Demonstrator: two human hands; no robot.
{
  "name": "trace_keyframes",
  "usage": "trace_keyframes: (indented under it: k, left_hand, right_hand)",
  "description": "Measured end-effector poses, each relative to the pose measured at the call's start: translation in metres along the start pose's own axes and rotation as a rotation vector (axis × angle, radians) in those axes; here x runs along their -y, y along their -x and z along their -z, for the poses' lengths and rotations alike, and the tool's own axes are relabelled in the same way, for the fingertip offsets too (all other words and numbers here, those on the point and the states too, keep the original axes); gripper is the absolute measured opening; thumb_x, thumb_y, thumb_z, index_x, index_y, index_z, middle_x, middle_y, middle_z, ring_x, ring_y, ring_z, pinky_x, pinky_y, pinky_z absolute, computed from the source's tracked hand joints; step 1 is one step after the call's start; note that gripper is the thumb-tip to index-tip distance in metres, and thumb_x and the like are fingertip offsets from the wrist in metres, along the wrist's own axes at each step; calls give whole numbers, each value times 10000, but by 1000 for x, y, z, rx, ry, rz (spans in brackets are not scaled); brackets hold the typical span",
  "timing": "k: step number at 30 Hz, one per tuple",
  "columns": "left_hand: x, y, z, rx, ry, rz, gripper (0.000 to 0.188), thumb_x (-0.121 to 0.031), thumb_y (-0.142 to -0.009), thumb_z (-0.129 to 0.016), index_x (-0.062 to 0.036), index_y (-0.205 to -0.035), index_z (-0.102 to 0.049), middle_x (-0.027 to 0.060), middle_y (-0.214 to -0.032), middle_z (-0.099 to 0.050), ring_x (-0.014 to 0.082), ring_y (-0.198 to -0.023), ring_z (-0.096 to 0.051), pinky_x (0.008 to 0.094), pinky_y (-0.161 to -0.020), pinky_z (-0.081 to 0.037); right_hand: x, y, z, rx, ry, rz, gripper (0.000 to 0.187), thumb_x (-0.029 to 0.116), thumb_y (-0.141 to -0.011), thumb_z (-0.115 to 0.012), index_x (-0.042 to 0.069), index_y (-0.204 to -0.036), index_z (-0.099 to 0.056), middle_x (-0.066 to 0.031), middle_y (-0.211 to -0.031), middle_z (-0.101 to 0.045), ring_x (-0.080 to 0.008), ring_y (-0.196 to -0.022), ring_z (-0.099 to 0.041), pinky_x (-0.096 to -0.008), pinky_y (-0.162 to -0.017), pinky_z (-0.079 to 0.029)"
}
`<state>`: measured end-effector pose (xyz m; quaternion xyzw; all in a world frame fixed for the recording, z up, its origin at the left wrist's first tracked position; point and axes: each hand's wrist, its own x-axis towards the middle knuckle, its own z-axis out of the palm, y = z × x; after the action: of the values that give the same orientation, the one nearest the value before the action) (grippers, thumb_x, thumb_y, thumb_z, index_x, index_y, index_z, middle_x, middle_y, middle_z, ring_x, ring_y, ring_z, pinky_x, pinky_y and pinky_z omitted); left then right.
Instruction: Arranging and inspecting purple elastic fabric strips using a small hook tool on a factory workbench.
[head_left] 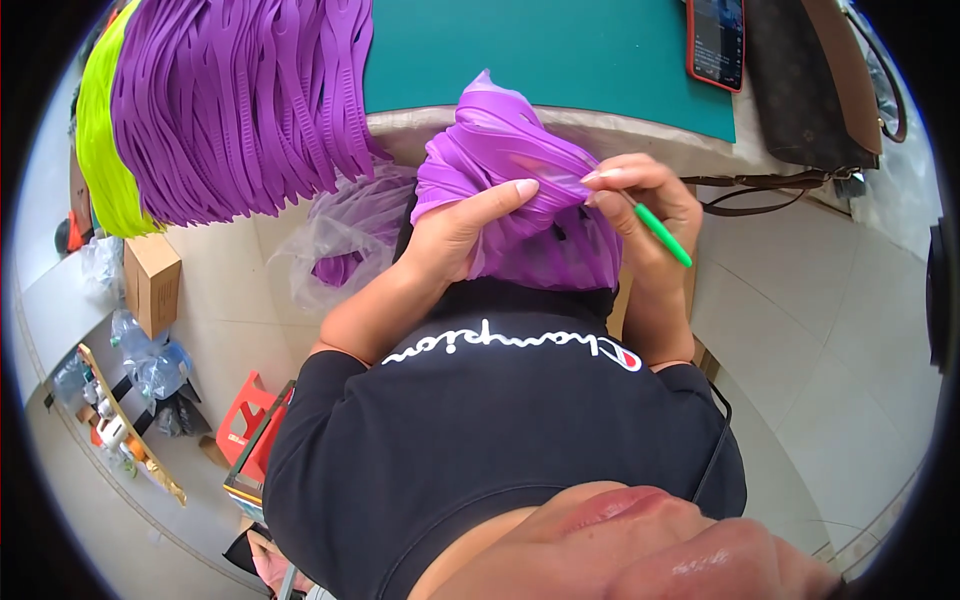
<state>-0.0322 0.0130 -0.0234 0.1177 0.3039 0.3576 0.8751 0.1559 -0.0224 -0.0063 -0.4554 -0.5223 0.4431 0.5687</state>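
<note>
A bundle of purple rubber straps [505, 140] in a clear plastic bag [560, 255] is gathered over my lap. My left hand [455, 228] is closed around the bundle's left side, its thumb laid across the top. Beside it, my right hand [655, 205] pinches at the bundle's right edge with thumb and forefinger. That hand also holds a slim tool with a green handle [662, 235], which points down to the right. The tool's tip is hidden by my fingers, so its exact kind does not show.
Rows of purple straps [240, 100] and yellow-green straps [105, 130] hang over the edge of a table with a green mat [540, 55]. At the right lie a phone [716, 45] and a brown bag [815, 80]. A cardboard box [152, 283] and red stool [248, 425] stand left.
</note>
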Motion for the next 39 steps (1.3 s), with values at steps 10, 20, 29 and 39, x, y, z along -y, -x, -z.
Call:
trace_keyframes:
  k: [10,20,29,39]
  left_hand:
    - [3,6,-2,23,-104,-52,302,-13,-883,-602,47,-1174,-548,140,-1095,-636,207,-998,-638,307,-889,-524]
    - [4,6,-1,18,-436,-196,277,-23,-870,-635,15,-1141,-591,79,-1070,-643,135,-978,-616,270,-878,-489]
    - [6,16,-10,-17,-441,-182,366,-66,-845,-681,14,-1184,-570,58,-1064,-639,135,-956,-607,255,-848,-477]
    - [6,2,-14,-36,-159,-165,279,-115,-926,-585,27,-1165,-579,80,-1092,-638,146,-978,-623,285,-887,-488]
  right_hand:
    - [-14,11,-16,-24,-91,-82,130,69,-909,-610,-39,-980,-602,-137,-939,-620,-154,-799,-622,-239,-677,-481]
    - [-7,4,-8,30,325,119,87,58,-856,-665,-21,-888,-650,-114,-859,-626,-176,-760,-594,-254,-670,-461]
    - [-5,-2,0,-162,521,230,66,6,-828,-673,-10,-891,-660,-111,-792,-631,-179,-701,-605,-261,-615,-473]
    - [-2,10,-9,-124,360,131,169,153,-939,-586,-2,-897,-533,-130,-937,-646,-126,-787,-585,-246,-723,-473]
